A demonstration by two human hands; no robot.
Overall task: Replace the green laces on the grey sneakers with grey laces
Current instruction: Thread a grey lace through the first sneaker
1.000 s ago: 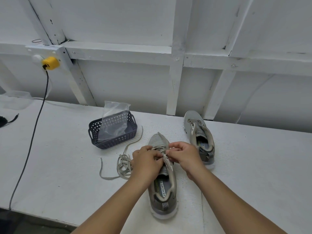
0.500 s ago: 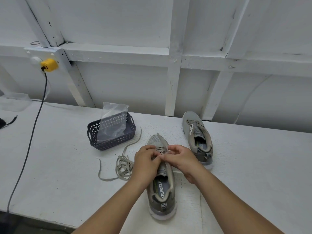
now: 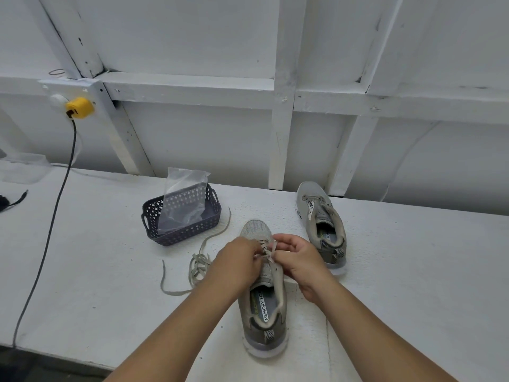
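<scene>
Both hands, left hand (image 3: 242, 260) and right hand (image 3: 300, 260), pinch a grey lace (image 3: 268, 253) over the near sneaker (image 3: 264, 307) at the worktop's (image 3: 96, 271) front edge, second sneaker (image 3: 322, 224) and basket (image 3: 181, 216) toward the back edge.

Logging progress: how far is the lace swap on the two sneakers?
Done: the far sneaker shows no lace in its eyelets, and a loose lace lies on the table beside the basket. In hand: left hand and right hand each have a grip on lace at the near sneaker's front eyelets. Left: finish this one, then lace the far one.
</scene>
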